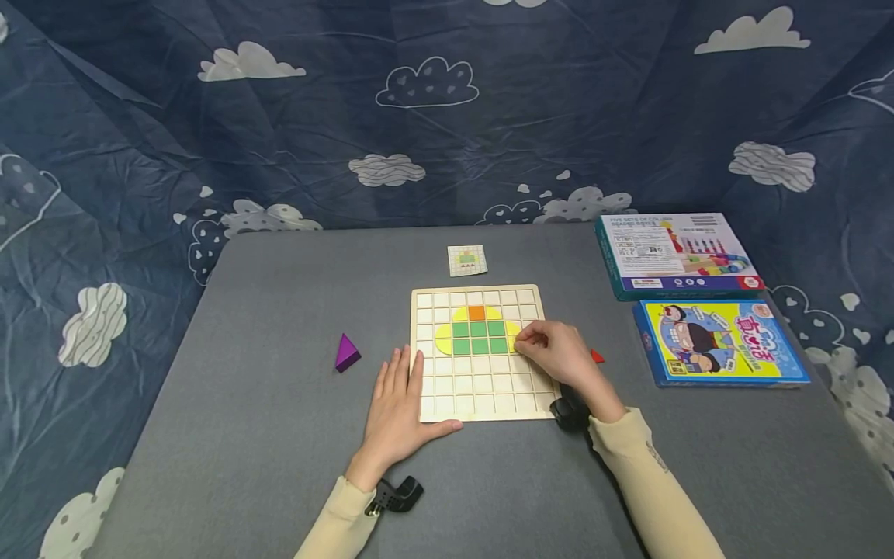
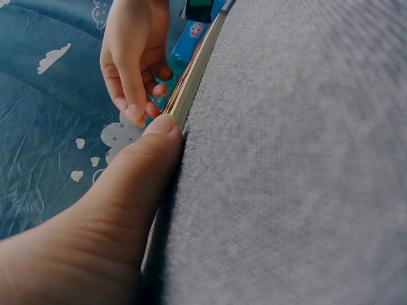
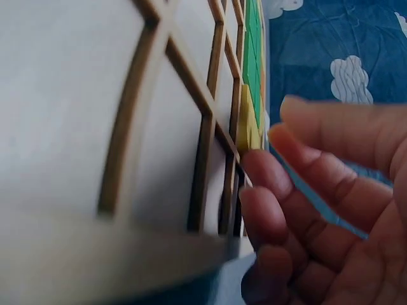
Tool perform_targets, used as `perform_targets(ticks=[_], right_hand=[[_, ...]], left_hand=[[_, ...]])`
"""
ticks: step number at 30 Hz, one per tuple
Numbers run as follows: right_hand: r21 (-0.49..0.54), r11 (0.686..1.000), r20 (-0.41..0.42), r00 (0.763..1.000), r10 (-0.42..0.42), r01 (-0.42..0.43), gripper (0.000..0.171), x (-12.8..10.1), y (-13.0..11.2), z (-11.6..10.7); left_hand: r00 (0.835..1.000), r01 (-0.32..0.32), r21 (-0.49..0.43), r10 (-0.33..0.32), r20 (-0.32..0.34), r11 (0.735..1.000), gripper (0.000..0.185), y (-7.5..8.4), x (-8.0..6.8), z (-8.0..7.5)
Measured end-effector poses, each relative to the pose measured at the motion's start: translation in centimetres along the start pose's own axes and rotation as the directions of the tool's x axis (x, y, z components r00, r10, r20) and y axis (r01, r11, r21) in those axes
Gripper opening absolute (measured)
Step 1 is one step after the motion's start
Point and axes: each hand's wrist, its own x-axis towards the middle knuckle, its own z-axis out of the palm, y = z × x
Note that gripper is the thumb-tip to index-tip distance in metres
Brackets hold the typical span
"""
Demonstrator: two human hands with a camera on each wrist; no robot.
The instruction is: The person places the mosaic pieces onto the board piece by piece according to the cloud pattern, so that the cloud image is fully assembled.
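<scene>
While the left hand [image 1: 396, 410] lies flat, fingers straight, against the wooden grid board's [image 1: 482, 396] left edge on the grey felt worktop [image 1: 244, 404], the right hand [image 1: 559, 355] pinches a yellow tile [image 3: 247, 124] at the pattern's right end.

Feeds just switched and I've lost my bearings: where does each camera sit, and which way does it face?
Head: above, looking forward and down at the wooden grid board; both forearms show.
Left wrist: low beside the left hand, along the board's edge; thumb shows.
Right wrist: close behind the right hand, across the grid.
Shared: right hand and board, in all three.
</scene>
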Motion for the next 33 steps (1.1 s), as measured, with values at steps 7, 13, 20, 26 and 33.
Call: perform_targets(ticks=[7, 13, 20, 26, 33], right_hand=[[-0.007, 0.998, -0.030, 0.998, -0.061, 0.061, 0.010, -1.4, 0.5, -1.6], [-0.064, 0.997, -0.087, 0.995, -0.043, 0.038, 0.012, -2.4, 1.8, -3.7], [-0.123, 0.992, -0.145, 0.989, -0.009, -0.009, 0.012, -3.6, 3.6, -5.3], [-0.134, 0.987, -0.179, 0.982, 0.059, -0.084, 0.016, -4.4, 4.5, -5.4], [-0.138, 0.981, -0.166, 0.980, 0.113, -0.137, 0.026, -5.0, 5.3, -5.6]], left_hand=[[1.000, -0.011, -0.001, 0.011, -0.026, 1.000, 0.121, -0.2, -0.1, -0.1], [0.998, -0.031, -0.010, 0.030, -0.058, 0.999, 0.121, 0.0, -0.1, 0.0], [0.998, -0.034, -0.008, 0.033, -0.056, 0.999, 0.120, 0.0, -0.1, 0.0], [0.999, -0.020, -0.006, 0.020, -0.043, 1.000, 0.120, 0.0, -0.2, -0.2], [1.000, -0.008, -0.008, 0.008, -0.018, 1.000, 0.121, 0.2, -0.1, 0.0]])
